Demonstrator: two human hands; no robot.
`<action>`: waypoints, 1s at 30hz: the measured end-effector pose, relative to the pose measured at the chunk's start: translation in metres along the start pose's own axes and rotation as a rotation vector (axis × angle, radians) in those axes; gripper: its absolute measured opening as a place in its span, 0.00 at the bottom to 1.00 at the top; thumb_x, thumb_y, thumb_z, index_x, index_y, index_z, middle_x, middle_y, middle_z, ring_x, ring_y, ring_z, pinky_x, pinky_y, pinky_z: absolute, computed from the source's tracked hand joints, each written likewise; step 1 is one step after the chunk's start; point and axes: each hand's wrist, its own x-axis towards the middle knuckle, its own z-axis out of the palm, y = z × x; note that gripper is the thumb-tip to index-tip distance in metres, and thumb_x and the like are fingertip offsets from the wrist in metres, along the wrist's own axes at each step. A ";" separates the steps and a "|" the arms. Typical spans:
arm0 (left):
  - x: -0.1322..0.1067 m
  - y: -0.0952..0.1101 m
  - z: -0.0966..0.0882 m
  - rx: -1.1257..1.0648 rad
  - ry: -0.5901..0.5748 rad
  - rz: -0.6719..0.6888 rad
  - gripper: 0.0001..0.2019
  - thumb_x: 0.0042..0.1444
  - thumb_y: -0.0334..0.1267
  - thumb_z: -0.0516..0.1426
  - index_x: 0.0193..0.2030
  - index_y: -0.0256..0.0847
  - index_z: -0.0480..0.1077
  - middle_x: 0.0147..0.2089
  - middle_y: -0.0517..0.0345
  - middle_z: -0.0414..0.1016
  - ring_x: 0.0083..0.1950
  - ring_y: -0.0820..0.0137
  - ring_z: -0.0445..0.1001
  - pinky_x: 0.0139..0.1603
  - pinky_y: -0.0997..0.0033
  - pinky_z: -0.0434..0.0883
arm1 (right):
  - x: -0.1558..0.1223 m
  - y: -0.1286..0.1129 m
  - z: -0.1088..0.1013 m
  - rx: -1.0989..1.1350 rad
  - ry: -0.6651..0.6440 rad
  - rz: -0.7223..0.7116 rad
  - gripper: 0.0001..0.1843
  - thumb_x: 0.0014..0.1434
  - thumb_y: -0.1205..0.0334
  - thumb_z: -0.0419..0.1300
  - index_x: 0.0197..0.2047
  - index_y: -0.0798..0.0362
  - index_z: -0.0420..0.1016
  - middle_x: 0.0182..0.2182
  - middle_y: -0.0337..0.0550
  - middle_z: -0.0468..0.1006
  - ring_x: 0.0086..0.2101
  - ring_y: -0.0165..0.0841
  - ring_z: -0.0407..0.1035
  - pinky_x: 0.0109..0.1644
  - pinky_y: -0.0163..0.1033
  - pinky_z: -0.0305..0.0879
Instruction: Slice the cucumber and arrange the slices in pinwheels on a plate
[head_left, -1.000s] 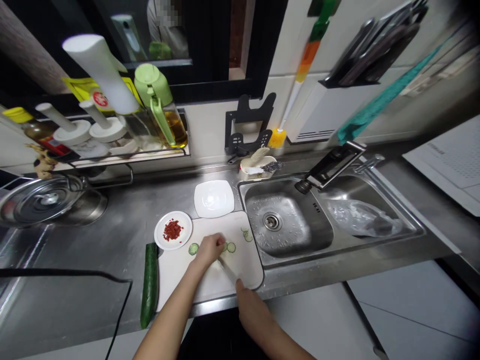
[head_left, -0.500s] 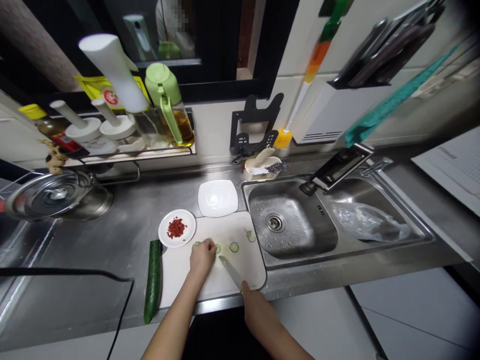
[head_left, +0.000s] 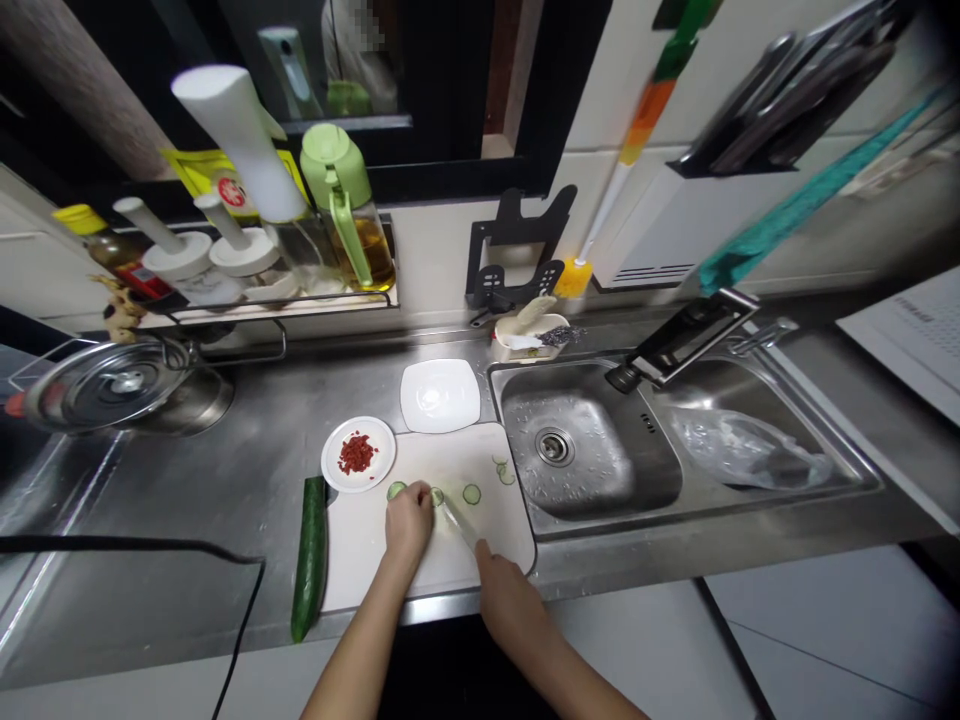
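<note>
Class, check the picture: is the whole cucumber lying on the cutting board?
No, the whole cucumber lies on the steel counter, beside the left edge of the white cutting board.

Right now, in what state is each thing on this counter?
left hand, curled, pressing on the cutting board
right hand, shut on the knife
whole cucumber, uncut, lying beside the board
cucumber slices, cut, flat on the board
round plate, holds chopped red bits
square plate, empty
sink, wet

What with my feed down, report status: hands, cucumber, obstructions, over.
Left hand on board by slices. Right hand grips knife, blade at slices. Whole cucumber lies along board's left edge.
</note>
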 end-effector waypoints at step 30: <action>0.003 0.004 0.000 0.033 -0.006 -0.053 0.10 0.55 0.32 0.52 0.35 0.40 0.75 0.31 0.54 0.75 0.34 0.70 0.73 0.37 0.74 0.62 | 0.013 -0.005 -0.009 0.062 -0.044 -0.047 0.25 0.56 0.79 0.40 0.53 0.61 0.66 0.40 0.57 0.77 0.42 0.42 0.72 0.41 0.40 0.64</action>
